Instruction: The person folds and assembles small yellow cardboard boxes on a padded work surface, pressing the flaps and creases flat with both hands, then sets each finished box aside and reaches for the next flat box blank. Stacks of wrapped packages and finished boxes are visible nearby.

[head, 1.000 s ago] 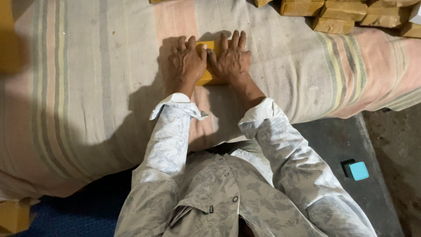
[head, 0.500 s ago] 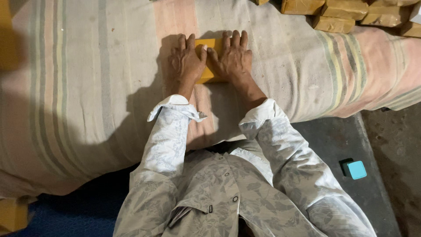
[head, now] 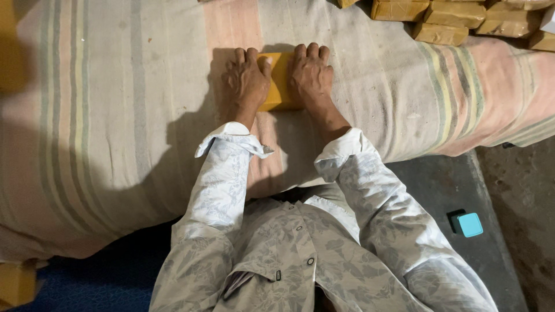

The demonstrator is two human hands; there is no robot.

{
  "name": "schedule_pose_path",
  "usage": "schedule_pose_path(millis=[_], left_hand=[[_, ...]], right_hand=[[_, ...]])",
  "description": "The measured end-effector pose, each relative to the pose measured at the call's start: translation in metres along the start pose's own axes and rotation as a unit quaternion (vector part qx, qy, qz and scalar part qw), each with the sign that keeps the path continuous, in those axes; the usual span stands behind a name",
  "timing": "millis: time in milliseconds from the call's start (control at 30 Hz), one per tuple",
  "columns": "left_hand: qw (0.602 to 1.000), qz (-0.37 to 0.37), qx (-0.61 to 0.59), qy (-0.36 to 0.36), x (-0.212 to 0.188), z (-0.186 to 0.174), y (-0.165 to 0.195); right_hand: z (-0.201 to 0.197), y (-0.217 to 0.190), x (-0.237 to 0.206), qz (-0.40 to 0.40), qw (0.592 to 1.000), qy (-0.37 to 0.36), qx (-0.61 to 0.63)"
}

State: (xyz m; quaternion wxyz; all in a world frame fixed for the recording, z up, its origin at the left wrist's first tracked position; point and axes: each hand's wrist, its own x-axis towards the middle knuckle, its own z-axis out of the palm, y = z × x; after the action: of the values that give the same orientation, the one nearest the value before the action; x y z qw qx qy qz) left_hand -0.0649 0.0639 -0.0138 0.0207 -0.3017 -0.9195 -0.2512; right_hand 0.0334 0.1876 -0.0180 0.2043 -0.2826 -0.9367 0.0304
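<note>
A flat yellow packet [head: 279, 81] is lying on the striped cloth [head: 104, 115] in the upper middle of the frame. The left hand [head: 247, 78] and right hand [head: 311, 72] are pressing flat on its two sides, fingers outstretched, not curled around it. Brown wrapped packets [head: 457, 17] are sitting stacked at the upper right, and a small turquoise block [head: 469, 224] is resting on the dark floor at lower right.

Your left hand [head: 247, 78] and right hand [head: 311, 74] lie flat, palms down, side by side, fingers pointing away, both arms stretched forward in rolled-up sleeves
</note>
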Motion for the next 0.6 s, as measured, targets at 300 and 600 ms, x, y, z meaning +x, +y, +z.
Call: schedule_pose_path(millis=[300,600], left_hand=[[1.0,-0.009,-0.013,-0.013,0.004,0.009,-0.005],[0.999,-0.01,-0.016,-0.039,0.002,-0.001,-0.002]], right_hand=[[-0.005,-0.002,0.004,-0.002,0.999,-0.038,-0.032],[-0.004,-0.002,0.001,0.001,0.999,-0.037,-0.034]])
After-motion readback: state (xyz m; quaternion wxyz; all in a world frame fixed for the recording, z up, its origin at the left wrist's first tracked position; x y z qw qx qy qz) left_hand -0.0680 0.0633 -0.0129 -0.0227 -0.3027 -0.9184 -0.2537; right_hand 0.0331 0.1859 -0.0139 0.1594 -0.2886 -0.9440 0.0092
